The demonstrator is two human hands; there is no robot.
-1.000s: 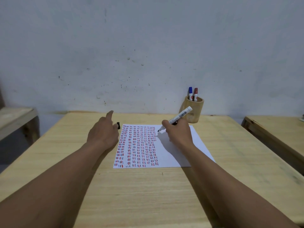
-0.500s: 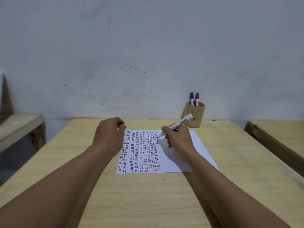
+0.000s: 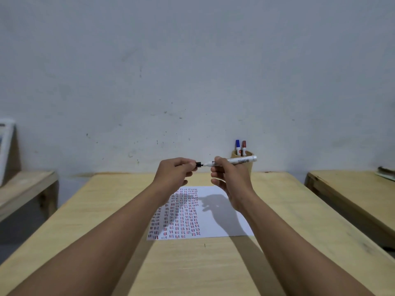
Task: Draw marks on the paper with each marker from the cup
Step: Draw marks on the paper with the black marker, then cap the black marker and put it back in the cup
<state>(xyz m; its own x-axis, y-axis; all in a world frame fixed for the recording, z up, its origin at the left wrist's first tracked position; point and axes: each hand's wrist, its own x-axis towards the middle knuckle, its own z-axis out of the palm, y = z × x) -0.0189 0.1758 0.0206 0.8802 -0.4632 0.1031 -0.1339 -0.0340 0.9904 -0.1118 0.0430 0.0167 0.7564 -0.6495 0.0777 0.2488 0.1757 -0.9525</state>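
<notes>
Both hands are raised above the table. My right hand (image 3: 227, 176) grips a white marker (image 3: 240, 161) held level, its black tip pointing left. My left hand (image 3: 175, 173) pinches the black cap (image 3: 199, 164), whose mouth sits right at the marker's tip. Below them lies the white paper (image 3: 218, 195), its left half filled with columns of short red, blue and black marks. A wooden cup (image 3: 250, 167) stands at the back of the table, partly hidden by my right hand, with a blue marker (image 3: 237, 145) and a red marker (image 3: 243, 145) standing in it.
The wooden table (image 3: 106, 199) ends at a white wall. A second table (image 3: 352, 189) stands to the right across a narrow gap, with something at its far edge. A lower bench (image 3: 23, 189) and a white frame (image 3: 5, 144) are at the left.
My right hand lifted the marker off the paper and turned it level. My left hand picked up the black cap from beside the paper and brought it to the marker's tip.
</notes>
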